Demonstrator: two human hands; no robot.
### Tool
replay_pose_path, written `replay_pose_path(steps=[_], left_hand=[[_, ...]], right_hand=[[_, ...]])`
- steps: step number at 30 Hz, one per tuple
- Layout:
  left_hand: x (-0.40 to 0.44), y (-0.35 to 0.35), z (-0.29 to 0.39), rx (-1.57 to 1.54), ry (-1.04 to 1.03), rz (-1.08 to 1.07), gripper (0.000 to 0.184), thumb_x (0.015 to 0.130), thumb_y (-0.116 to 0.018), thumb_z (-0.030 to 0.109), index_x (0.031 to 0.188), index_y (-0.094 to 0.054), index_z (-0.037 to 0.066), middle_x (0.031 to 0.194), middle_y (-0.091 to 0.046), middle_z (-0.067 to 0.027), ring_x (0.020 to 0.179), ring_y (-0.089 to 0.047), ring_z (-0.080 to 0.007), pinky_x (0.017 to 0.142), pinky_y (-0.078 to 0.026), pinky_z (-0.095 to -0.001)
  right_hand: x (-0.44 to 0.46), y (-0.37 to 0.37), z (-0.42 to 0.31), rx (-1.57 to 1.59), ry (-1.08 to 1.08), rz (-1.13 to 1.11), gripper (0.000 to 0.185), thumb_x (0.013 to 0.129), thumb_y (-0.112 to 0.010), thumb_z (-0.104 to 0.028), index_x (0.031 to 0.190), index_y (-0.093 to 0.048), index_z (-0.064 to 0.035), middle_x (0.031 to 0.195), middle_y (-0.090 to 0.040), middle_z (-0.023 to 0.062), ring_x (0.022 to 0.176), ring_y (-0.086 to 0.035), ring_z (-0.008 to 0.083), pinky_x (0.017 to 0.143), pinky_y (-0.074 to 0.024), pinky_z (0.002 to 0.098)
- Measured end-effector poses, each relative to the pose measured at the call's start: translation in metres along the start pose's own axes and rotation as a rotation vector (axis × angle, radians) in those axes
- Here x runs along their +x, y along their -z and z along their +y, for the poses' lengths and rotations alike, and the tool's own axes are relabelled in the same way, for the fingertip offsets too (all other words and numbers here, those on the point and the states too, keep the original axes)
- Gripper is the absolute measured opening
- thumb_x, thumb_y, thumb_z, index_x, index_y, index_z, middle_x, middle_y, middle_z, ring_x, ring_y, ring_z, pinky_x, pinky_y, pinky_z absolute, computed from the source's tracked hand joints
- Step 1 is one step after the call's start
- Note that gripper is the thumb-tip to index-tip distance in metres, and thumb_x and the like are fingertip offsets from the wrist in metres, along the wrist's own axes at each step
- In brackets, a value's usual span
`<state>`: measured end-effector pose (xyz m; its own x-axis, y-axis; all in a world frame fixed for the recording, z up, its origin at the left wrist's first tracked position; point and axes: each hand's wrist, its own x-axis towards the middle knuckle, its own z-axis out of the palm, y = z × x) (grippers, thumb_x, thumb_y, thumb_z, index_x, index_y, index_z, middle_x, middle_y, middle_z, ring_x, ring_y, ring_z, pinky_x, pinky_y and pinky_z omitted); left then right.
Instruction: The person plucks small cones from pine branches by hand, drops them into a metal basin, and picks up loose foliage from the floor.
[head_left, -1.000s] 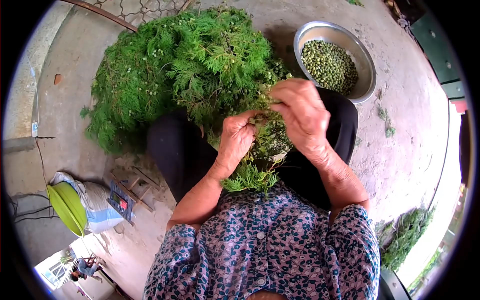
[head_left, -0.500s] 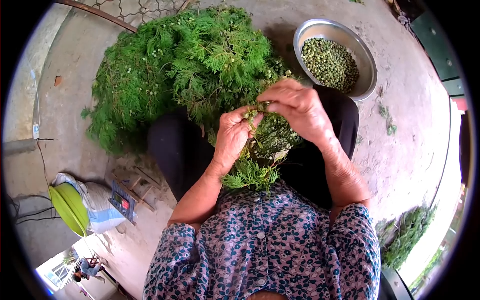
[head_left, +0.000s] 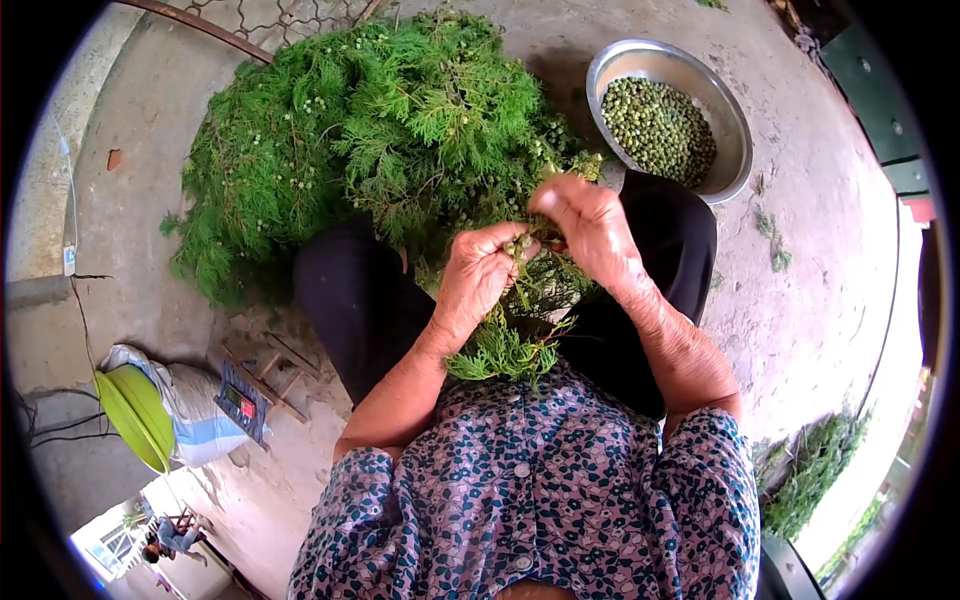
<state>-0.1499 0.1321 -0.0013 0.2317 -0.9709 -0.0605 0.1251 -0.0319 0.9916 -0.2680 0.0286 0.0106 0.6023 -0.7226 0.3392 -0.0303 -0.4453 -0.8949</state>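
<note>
Head view: sprig (head_left: 519, 243) green, knobbly, pinched between fingers of left grip (head_left: 478, 275); right grip (head_left: 598, 232) half-curled, contents unclear.

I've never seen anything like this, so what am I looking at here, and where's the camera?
There's no machine here, just a person working with bare hands. The camera is worn on their head and looks forward and down, so their shirt fills the bottom, and the edges look curved and black.

The left hand pinches a green sprig. The right hand is right beside it; whether it grips anything is hard to tell. Ahead, on the ground, is a big pile of leafy branches. To its right sits a metal bowl partly filled with small, round green cones.
</note>
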Motion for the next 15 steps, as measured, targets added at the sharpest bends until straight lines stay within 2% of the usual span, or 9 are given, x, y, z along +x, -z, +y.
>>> replay_pose_path(steps=[1, 3, 4, 7, 9, 10, 12, 13, 15], left_hand=[[0.0, 0.001, -0.001, 0.0, -0.001, 0.001, 0.015, 0.082, -0.052, 0.002, 0.093, -0.06, -0.004, 0.068, -0.054, 0.0018, 0.057, -0.045, -0.0025, 0.051, -0.036, -0.0177], [0.0, 0.004, -0.004, 0.112, 0.035, -0.011, 0.024, 0.08, -0.045, -0.008, 0.101, -0.057, -0.007, 0.066, -0.055, -0.0024, 0.055, -0.048, -0.003, 0.057, -0.046, -0.0184], [0.001, 0.004, -0.006, 0.113, 0.035, -0.008, 0.024, 0.08, -0.045, -0.008, 0.101, -0.057, -0.007, 0.066, -0.055, -0.0024, 0.055, -0.048, -0.003, 0.057, -0.046, -0.0184], [0.003, 0.004, -0.009, 0.051, 0.038, 0.027, 0.013, 0.081, -0.062, 0.009, 0.087, -0.062, -0.002, 0.06, -0.052, 0.0029, 0.053, -0.044, -0.003, 0.047, -0.035, -0.0184], [0.005, 0.001, -0.011, 0.13, -0.051, 0.088, 0.011, 0.081, -0.061, 0.009, 0.088, -0.063, 0.0, 0.059, -0.052, 0.0031, 0.052, -0.044, -0.0024, 0.046, -0.035, -0.0175], [0.005, 0.002, -0.011, 0.129, -0.052, 0.086, 0.011, 0.081, -0.061, 0.009, 0.088, -0.063, 0.0, 0.059, -0.052, 0.0031, 0.052, -0.044, -0.0024, 0.046, -0.035, -0.0175], [0.007, 0.003, -0.013, 0.344, -0.042, 0.104, 0.011, 0.082, -0.061, 0.01, 0.089, -0.063, 0.002, 0.058, -0.052, 0.0031, 0.05, -0.044, -0.0024, 0.045, -0.035, -0.0169], [0.008, 0.002, -0.015, 0.342, -0.044, 0.105, 0.011, 0.082, -0.061, 0.01, 0.089, -0.063, 0.002, 0.058, -0.052, 0.0031, 0.05, -0.044, -0.0024, 0.045, -0.035, -0.0169], [0.008, 0.001, -0.02, 0.188, -0.135, 0.112, 0.011, 0.083, -0.059, 0.01, 0.09, -0.063, 0.003, 0.059, -0.053, 0.0023, 0.05, -0.045, -0.0027, 0.045, -0.037, -0.0167]], right_hand=[[0.001, 0.013, -0.009, 0.141, -0.468, -0.071, 0.009, 0.088, -0.051, -0.007, 0.087, -0.058, -0.0012, 0.071, -0.058, 0.0024, 0.063, -0.051, 0.0075, 0.054, -0.0419, 0.0209], [0.002, 0.019, -0.011, 0.111, -0.311, 0.046, 0.006, 0.087, -0.051, -0.005, 0.086, -0.057, -0.0021, 0.072, -0.058, 0.0023, 0.064, -0.052, 0.0065, 0.053, -0.0406, 0.0182], [0.004, 0.023, -0.013, 0.011, -0.114, 0.164, 0.003, 0.083, -0.055, -0.002, 0.086, -0.057, -0.0018, 0.072, -0.058, 0.0039, 0.064, -0.054, 0.0091, 0.053, -0.0434, 0.0203], [0.024, 0.049, -0.018, -0.403, 0.413, 0.596, 0.014, 0.078, -0.059, 0.001, 0.091, -0.058, -0.0014, 0.081, -0.061, 0.0071, 0.071, -0.06, 0.0149, 0.061, -0.049, 0.0237], [0.035, 0.076, -0.006, -0.701, 0.406, 0.837, 0.022, 0.076, -0.061, 0.001, 0.097, -0.059, -0.0019, 0.088, -0.062, 0.0089, 0.078, -0.06, 0.0177, 0.067, -0.0501, 0.0273], [0.039, 0.08, -0.003, -0.702, 0.407, 0.838, 0.022, 0.076, -0.061, 0.001, 0.097, -0.059, -0.0019, 0.088, -0.062, 0.0089, 0.078, -0.06, 0.0177, 0.067, -0.0501, 0.0273], [0.043, 0.087, -0.001, -1.084, 0.192, 0.791, 0.024, 0.073, -0.065, -0.002, 0.097, -0.061, -0.0038, 0.094, -0.061, 0.0104, 0.084, -0.059, 0.0219, 0.073, -0.0492, 0.032], [0.04, 0.083, -0.003, -1.086, 0.194, 0.791, 0.024, 0.073, -0.065, -0.002, 0.097, -0.061, -0.0038, 0.094, -0.061, 0.0104, 0.084, -0.059, 0.0219, 0.073, -0.0492, 0.032], [0.025, 0.063, -0.01, -0.527, 0.064, 0.385, 0.029, 0.069, -0.07, -0.01, 0.097, -0.062, -0.0059, 0.098, -0.06, 0.0108, 0.089, -0.057, 0.0242, 0.078, -0.0472, 0.0345]])
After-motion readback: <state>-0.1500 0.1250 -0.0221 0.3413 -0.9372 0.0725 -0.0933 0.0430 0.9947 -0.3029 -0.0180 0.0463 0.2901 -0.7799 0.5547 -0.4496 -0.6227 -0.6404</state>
